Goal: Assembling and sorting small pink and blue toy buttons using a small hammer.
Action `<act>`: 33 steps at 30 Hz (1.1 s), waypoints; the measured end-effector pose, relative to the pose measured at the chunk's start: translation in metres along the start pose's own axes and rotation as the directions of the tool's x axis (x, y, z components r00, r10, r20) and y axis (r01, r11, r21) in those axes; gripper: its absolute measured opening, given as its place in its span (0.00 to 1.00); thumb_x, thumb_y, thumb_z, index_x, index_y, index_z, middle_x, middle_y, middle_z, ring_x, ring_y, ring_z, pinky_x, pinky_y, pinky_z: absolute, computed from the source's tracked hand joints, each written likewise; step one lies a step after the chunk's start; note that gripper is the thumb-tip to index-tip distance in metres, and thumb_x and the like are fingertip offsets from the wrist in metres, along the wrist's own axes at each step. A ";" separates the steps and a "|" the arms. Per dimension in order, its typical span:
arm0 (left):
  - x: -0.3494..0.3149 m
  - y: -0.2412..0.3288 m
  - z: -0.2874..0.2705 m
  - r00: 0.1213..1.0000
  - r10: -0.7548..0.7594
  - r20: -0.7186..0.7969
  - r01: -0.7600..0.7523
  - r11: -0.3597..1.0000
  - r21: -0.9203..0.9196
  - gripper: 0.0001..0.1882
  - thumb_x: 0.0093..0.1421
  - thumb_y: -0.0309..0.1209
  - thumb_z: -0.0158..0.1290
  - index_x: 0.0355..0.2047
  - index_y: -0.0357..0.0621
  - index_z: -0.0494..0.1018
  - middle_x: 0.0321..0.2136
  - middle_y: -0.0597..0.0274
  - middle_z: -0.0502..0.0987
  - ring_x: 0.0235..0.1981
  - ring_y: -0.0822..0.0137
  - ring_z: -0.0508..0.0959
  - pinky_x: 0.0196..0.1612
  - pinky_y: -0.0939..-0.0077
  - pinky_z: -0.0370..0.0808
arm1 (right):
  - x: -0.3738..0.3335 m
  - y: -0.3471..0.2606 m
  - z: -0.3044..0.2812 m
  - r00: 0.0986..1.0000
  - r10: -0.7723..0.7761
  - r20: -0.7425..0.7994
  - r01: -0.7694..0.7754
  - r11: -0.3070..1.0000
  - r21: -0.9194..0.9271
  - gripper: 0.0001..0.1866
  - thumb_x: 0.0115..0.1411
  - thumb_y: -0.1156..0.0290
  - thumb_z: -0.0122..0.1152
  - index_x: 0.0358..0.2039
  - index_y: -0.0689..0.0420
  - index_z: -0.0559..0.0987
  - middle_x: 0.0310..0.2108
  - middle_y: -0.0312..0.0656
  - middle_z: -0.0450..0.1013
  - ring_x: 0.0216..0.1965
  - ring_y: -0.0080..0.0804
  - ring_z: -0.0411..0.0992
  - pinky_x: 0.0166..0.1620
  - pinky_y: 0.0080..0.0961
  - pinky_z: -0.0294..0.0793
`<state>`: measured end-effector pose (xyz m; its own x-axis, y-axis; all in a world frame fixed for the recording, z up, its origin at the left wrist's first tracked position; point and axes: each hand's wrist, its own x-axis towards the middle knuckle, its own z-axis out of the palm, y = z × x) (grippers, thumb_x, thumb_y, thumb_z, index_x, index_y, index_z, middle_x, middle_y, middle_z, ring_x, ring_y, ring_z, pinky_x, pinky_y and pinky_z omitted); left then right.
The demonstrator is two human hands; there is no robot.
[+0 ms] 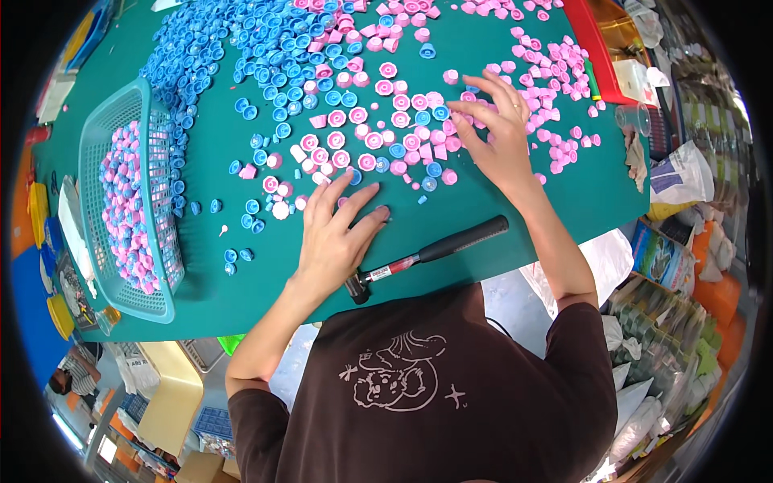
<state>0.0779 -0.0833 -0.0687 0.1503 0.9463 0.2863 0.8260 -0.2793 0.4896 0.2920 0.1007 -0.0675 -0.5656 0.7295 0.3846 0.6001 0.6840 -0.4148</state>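
Observation:
Small plastic cups lie on a green table (pixel 419 228), pink cups (pixel 338 138) and blue caps (pixel 440 113) mixed in front of me. My left hand (pixel 336 233) rests low over the table with its fingers spread, fingertips beside a blue cap (pixel 355 176) at the near edge of the group. My right hand (pixel 501 133) hovers at the right of the group, fingers curved and apart. Its index finger and thumb come close to a blue cap; no piece shows clearly in its grip. A hammer (pixel 439 247) with a black handle lies between my forearms, its head by my left wrist.
A teal basket (pixel 165 241) on the left holds many pink and blue pieces. Behind it spreads a large blue pile (pixel 189 48). Loose pink cups (pixel 564 72) lie at the far right, near a red tray (pixel 596 48). A clear cup (pixel 634 119) stands by the right edge.

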 end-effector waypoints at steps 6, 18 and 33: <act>0.009 0.002 0.001 0.999 0.040 0.019 -0.040 0.999 0.001 0.10 0.50 0.30 0.62 0.34 0.49 0.76 0.37 0.70 0.76 0.43 0.64 0.72 0.45 0.66 0.64 | -0.017 -0.002 -0.011 0.995 -0.048 0.093 0.050 0.999 -0.019 0.13 0.52 0.70 0.65 0.39 0.43 0.85 0.54 0.36 0.70 0.63 0.42 0.59 0.65 0.44 0.45; 0.001 -0.001 0.002 0.993 0.058 0.101 -0.040 0.984 -0.172 0.10 0.46 0.25 0.64 0.30 0.43 0.76 0.35 0.65 0.77 0.39 0.61 0.74 0.42 0.65 0.70 | -0.044 -0.007 -0.022 0.992 -0.003 0.125 0.005 1.000 -0.008 0.17 0.52 0.67 0.66 0.44 0.43 0.83 0.57 0.36 0.68 0.64 0.40 0.57 0.65 0.47 0.40; -0.007 0.005 -0.013 0.988 0.120 0.099 -0.100 0.977 -0.188 0.08 0.47 0.29 0.64 0.29 0.45 0.78 0.32 0.69 0.77 0.40 0.64 0.74 0.41 0.69 0.68 | -0.041 -0.037 -0.002 0.969 -0.064 0.238 0.049 0.996 0.071 0.20 0.54 0.60 0.64 0.50 0.40 0.80 0.61 0.40 0.62 0.66 0.43 0.52 0.65 0.52 0.39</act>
<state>0.0744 -0.0936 -0.0576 0.3009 0.9174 0.2603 0.6901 -0.3978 0.6045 0.2940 0.0453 -0.0666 -0.7216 0.6619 0.2028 0.5303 0.7168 -0.4527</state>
